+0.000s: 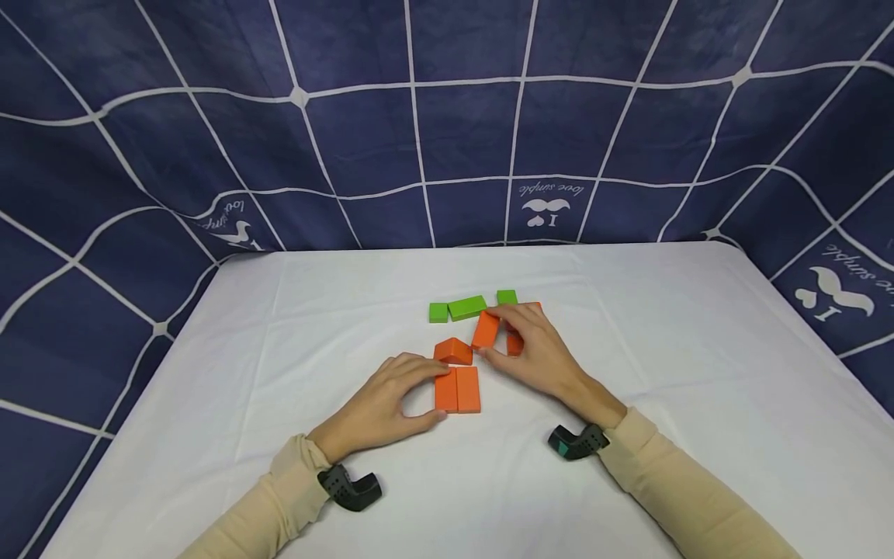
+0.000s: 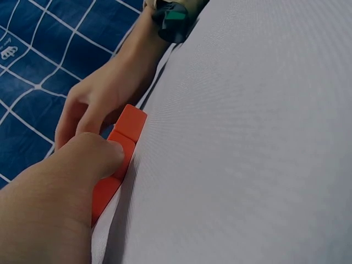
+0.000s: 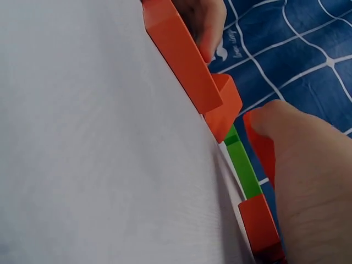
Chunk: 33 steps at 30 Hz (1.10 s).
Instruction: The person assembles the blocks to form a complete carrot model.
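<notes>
In the head view my left hand (image 1: 387, 400) holds the left one of two orange rectangular blocks (image 1: 446, 390), fingers at its far end and thumb at its near end. The second orange block (image 1: 469, 390) lies against it. My right hand (image 1: 534, 349) pinches another orange block (image 1: 485, 330) between thumb and fingers; in the right wrist view this held block (image 3: 261, 146) appears off the table. Just behind the left pair is an orange triangular block (image 1: 453, 352). A further orange block (image 1: 514, 343) is partly hidden under my right hand.
Behind the orange blocks lie a small green cube (image 1: 438, 313), a longer green block (image 1: 466, 307) and another small green block (image 1: 506, 296). A white cloth (image 1: 335, 310) covers the table, with a dark blue checked curtain (image 1: 461, 140) behind it.
</notes>
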### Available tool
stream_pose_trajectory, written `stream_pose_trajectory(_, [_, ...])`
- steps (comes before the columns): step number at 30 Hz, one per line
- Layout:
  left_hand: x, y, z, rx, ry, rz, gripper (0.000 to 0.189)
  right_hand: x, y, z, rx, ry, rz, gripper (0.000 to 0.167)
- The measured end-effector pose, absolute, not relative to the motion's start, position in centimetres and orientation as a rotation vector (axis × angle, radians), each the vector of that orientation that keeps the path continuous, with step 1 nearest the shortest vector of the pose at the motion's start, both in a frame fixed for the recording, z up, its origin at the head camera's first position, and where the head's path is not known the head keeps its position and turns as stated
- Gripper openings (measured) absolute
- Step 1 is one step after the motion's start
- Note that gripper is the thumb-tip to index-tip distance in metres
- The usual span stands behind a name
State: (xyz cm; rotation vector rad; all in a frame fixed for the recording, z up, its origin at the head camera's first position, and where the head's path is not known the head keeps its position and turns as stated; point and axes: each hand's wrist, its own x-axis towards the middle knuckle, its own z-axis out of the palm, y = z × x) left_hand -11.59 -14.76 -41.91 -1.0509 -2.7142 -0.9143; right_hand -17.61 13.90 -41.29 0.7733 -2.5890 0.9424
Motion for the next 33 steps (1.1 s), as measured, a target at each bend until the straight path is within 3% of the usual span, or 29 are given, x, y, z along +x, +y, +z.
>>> stream_pose_trajectory(9, [-11.6,-14.8,-41.8,-1.045,-2.732,-0.901,0.057,-15.9,14.7,-41.5,0.937,-2.642,1.103,0.065])
stream_pose_trajectory(19, [-11.6,-14.7,-41.9,-1.046,-2.723,-0.908,0.057,-14.5,15.7,-41.6,1.204,-2.629,1.092,0.058])
stream_pose_trajectory(33, [-11.9,-14.6,-42.0,-1.008,-2.734,-0.909,0.057,-14.5,15.5,-41.4,1.228,-2.754,0.935,0.057])
